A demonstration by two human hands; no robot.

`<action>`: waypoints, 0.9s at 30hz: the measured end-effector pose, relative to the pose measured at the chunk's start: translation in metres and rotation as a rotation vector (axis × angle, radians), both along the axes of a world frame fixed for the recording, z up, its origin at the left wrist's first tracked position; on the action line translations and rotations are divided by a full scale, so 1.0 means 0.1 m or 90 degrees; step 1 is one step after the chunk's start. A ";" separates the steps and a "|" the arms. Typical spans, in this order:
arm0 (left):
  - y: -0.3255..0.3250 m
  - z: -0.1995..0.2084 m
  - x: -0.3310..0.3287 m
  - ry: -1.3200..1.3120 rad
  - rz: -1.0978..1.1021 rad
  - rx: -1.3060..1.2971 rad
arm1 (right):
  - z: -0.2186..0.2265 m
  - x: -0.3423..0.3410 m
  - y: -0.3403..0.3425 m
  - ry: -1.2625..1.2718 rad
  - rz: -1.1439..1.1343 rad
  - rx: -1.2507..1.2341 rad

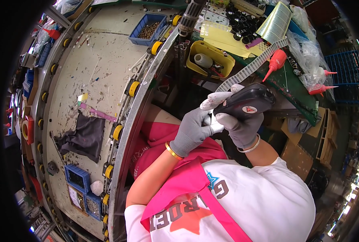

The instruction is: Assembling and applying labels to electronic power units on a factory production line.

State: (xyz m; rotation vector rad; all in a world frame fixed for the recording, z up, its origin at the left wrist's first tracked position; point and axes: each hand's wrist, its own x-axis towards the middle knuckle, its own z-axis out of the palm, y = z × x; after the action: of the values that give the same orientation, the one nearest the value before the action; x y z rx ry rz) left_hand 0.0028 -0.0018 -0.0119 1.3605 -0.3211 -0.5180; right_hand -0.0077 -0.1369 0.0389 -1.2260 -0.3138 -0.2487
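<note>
Black casing: a rounded, glossy-dark piece (244, 97) held up in front of the apron (163, 177), clear of both counters; its round label (250, 109) faces the wearer, probably so that side can be watched.
Right hand: the gloved right hand (244, 127) has its fingers clamped on the casing, thumb on the near side, seemingly to steady it from below.
Left hand: the gloved left hand (193, 129) is close beside the casing, fingers bent toward a small white patch (215, 124); whether they grip it, or it is glove, I cannot tell.
Green counter: on the right counter (304, 103), a red squeeze bottle (277, 61) lies just beyond the casing, likely for easy reach; black round parts (244, 22) are heaped farther off.
Yellow bin: this bin (227, 60) contains a pale bottle (203, 60), presumably to keep loose items together.
Pale counter: on the left counter (110, 60), a dark cloth (84, 137) lies crumpled; a blue tray (144, 41) confines small brass-coloured pieces.
</note>
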 end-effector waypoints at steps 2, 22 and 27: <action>-0.01 -0.09 0.00 -0.035 0.001 0.012 | 0.01 0.00 -0.01 -0.012 0.001 -0.010; -0.03 0.04 -0.03 0.145 -0.025 -0.146 | 0.01 0.04 -0.06 -0.044 -0.038 -0.088; 0.01 0.09 0.00 0.144 -0.007 -0.157 | 0.07 0.11 -0.06 0.032 -0.064 0.024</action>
State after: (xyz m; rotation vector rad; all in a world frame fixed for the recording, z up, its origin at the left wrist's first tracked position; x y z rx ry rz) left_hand 0.0026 -0.0013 -0.0034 1.0516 -0.1994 -0.6143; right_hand 0.0032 -0.1424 0.0456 -1.2097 -0.2027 -0.3089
